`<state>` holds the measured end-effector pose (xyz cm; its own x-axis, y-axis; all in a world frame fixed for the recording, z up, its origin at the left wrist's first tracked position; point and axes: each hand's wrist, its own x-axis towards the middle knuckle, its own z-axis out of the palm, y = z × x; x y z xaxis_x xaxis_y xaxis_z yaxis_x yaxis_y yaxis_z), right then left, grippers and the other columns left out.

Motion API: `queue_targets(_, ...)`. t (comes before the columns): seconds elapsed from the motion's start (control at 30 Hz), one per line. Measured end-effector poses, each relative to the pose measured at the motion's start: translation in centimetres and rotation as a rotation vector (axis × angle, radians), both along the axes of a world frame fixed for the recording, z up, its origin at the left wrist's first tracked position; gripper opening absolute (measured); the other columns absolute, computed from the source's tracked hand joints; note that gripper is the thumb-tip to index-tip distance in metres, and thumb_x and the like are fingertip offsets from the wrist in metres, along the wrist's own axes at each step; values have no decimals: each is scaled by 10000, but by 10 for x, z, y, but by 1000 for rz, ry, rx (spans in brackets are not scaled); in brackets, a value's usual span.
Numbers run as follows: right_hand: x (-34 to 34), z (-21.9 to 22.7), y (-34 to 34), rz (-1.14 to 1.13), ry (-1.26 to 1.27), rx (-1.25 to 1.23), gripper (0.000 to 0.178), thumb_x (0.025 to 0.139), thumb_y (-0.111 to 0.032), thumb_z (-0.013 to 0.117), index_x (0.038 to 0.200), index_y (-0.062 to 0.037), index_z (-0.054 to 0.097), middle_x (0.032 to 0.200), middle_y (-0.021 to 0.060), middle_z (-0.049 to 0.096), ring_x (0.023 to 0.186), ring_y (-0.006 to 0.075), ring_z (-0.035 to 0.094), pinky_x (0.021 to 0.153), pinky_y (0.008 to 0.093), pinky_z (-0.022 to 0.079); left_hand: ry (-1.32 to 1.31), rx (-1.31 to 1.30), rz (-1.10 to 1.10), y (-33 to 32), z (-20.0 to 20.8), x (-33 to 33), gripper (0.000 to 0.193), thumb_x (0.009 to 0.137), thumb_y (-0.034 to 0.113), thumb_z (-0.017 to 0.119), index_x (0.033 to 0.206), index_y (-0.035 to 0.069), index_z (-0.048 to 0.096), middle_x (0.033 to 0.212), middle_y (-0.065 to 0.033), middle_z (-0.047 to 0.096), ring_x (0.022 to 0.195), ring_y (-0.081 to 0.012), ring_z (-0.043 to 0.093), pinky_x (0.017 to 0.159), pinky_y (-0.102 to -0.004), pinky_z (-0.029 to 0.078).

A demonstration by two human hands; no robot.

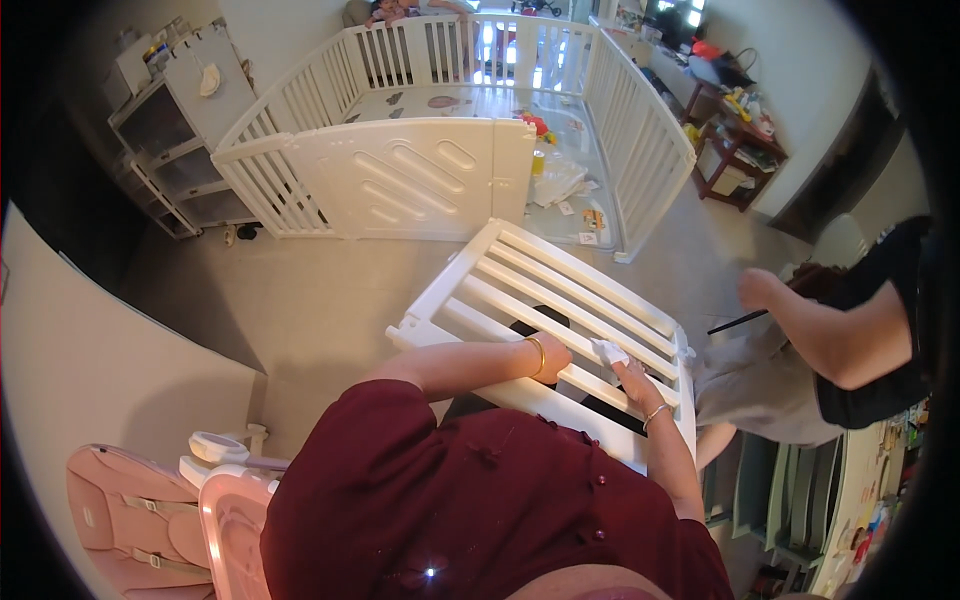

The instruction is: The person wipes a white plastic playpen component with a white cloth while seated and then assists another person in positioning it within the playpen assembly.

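Note:
A white slatted playpen panel (455, 280) stands tilted in front of my body. My left hand (550, 358), with a gold bangle at its wrist, is closed round one of the panel's slats. In my right hand (634, 386) is a crumpled white wipe (610, 352), pressed against a slat a short way to the right. A thin bracelet circles that wrist. The lower edge of the panel is partly hidden behind my arms and dark red top.
A white playpen (400, 185) with a gap at its front right stands ahead, a patterned mat inside. Close on my right is another person (850, 330). A pink high chair (235, 530) stands at lower left, a grey cabinet (190, 110) at far left, a brown shelf (735, 150) at far right.

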<state>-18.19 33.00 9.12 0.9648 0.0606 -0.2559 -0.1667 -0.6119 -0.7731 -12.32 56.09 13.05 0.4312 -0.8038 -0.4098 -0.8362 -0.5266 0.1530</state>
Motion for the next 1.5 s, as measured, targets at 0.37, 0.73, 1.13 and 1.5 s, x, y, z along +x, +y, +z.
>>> queue_targets(0.37,-1,-62,-22,62,-395,-251,360,836,-98,494,1191,-70,550,1182,159,574,1120,340,508,973,416,374,39,-19,-12,-3,-6,2,373,775,306,607,1008,16,627,966,-185,657,936,-325,629,817,-404,490)
queue_targets(0.73,14,4,5,60,54,109,511,819,-230,609,1286,-51,505,1184,119,589,1108,220,503,987,312,345,82,-42,29,3,-17,4,358,766,297,610,990,18,632,937,-188,663,906,-322,640,802,-408,496)
queue_targets(1.13,37,-46,11,262,-51,-198,368,815,-174,591,1160,-53,553,915,108,636,819,223,574,785,321,454,106,-30,-7,-2,-20,7,349,763,285,610,998,29,632,937,-184,662,910,-312,640,805,-405,498)
queue_targets(1.5,32,-22,30,220,-96,-329,332,693,-156,691,1009,-106,605,958,167,642,919,359,593,793,423,469,97,-38,7,0,-7,2,368,764,301,625,1011,28,628,938,-181,662,904,-313,642,808,-400,500)
